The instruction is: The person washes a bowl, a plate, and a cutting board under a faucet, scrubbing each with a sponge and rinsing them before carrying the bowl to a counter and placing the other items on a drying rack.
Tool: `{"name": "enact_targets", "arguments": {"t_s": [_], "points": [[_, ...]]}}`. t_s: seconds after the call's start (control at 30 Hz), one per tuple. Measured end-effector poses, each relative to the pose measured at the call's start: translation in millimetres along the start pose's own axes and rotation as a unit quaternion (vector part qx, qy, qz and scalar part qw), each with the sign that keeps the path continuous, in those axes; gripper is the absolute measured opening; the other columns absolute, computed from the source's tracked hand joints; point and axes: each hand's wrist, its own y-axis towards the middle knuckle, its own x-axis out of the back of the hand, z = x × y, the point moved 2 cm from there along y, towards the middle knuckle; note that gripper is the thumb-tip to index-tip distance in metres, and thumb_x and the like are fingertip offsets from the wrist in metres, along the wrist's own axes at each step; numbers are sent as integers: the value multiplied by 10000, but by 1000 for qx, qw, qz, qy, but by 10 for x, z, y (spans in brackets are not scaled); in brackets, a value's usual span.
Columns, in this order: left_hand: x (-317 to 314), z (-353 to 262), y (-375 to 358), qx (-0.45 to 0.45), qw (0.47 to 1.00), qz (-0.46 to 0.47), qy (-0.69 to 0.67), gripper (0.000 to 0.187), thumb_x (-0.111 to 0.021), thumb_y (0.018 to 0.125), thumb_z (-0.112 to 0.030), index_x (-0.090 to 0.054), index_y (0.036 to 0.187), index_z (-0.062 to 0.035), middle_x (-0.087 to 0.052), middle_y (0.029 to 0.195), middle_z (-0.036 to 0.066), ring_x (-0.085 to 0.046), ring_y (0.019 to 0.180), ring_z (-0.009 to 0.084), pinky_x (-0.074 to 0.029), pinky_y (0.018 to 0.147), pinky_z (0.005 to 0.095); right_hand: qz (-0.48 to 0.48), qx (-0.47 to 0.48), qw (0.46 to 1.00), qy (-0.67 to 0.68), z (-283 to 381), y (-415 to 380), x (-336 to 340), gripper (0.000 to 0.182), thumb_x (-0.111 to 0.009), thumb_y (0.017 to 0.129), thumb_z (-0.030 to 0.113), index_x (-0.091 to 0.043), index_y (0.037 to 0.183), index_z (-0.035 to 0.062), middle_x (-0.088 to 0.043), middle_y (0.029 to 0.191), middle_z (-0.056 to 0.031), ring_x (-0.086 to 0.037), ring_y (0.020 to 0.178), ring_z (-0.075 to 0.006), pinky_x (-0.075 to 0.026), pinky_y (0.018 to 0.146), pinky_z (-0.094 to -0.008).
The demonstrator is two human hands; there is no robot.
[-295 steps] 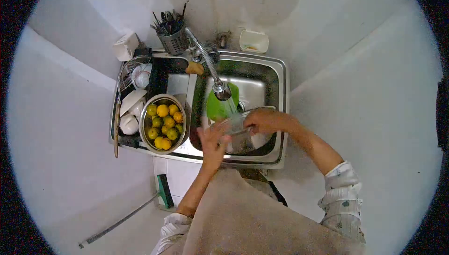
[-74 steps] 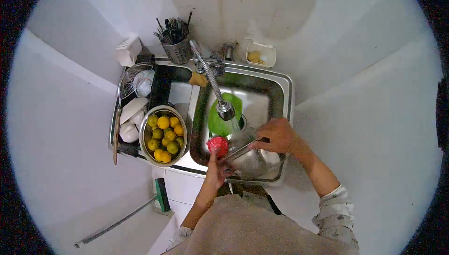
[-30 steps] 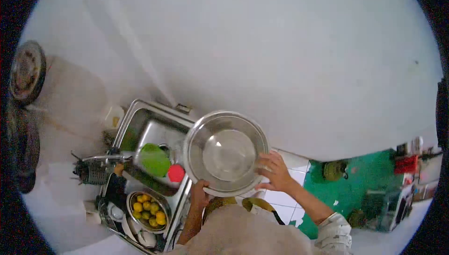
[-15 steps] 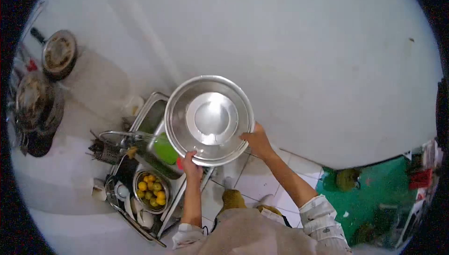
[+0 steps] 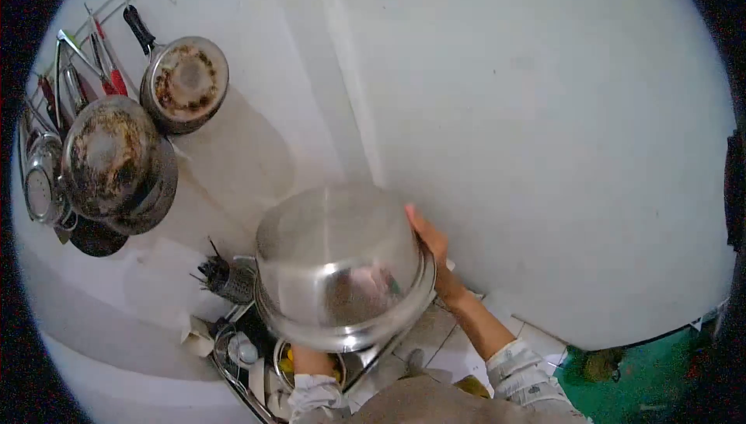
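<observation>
A large, shiny metal basin [image 5: 334,261] is held up in front of me, tilted so that its outer base and side face me. My right hand [image 5: 429,241] grips it at its right edge, fingers along the outer wall. My left hand is hidden behind the basin's lower rim; only the wrist and forearm [image 5: 311,363] show, so its fingers cannot be made out. Below, partly covered by the basin and my left arm, is a metal bowl [image 5: 281,362] with yellow-orange fruit [image 5: 287,363].
Blackened pans [image 5: 190,82] and a large pot [image 5: 109,160] hang on the left wall with other utensils. A utensil holder [image 5: 227,278] and white dishes [image 5: 243,350] stand by the sink, which the basin mostly hides. Green flooring [image 5: 614,381] lies at lower right.
The basin has turned from showing its inside to showing its outer base. My right hand has shifted onto its outer wall, and my left hand has gone behind it. The view has tilted up.
</observation>
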Motion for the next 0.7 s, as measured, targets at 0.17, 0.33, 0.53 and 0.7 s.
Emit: {"name": "enact_targets", "arguments": {"t_s": [0.17,0.33,0.53,0.7], "points": [[-59,-95,20,-2,1000,3,-7,277,-540,779,-122,-522,1041,-33,-578,966,107,-566,745,243,-481,679,343,15,-14,997,-69,-48,238,-89,413,-447,840,123,-451,1252,94,-460,1275,-111,-454,1160,-269,-323,991,-325],[-345,-171,-263,31,998,37,-26,276,-540,789,-156,-538,1032,-27,-579,988,120,-573,740,261,-486,687,346,52,-37,998,-11,-50,-52,11,437,-460,853,145,-405,1284,95,-463,1267,-125,-478,1133,-255,-356,960,-317],[-1124,9,-1161,176,961,195,-81,284,-541,800,-198,-558,1021,-20,-580,1015,136,-582,733,283,-493,696,350,-21,-62,992,-109,518,-767,1301,545,-502,856,160,-285,1352,103,-368,1342,-129,-403,1202,-250,-344,978,-321],[-1628,1007,-2670,362,872,330,-19,373,-567,788,-173,-481,1103,8,-530,1089,153,-520,887,285,-426,806,370,-251,-353,894,-115,1162,-2423,2732,566,-542,825,168,-307,1334,89,-417,1299,-132,-438,1156,-236,-356,956,-308]]}}
